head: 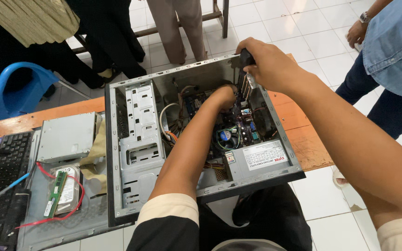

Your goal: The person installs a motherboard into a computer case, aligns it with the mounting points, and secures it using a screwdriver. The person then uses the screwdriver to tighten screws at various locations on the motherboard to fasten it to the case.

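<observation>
- Head view: open computer case (136, 139), drive (68, 190) and memory stick (55, 193) already out.
- Right hand (268, 65) grips screwdriver (244, 59); left hand (222, 96) curled inside, grasp hidden.

Head camera looks steeply down, close over the open computer case (140, 153).

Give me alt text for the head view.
The left hand reaches inside an open computer case lying on a wooden table, while the right hand grips a black-handled tool at its rear edge. A hard drive lies left.
</observation>
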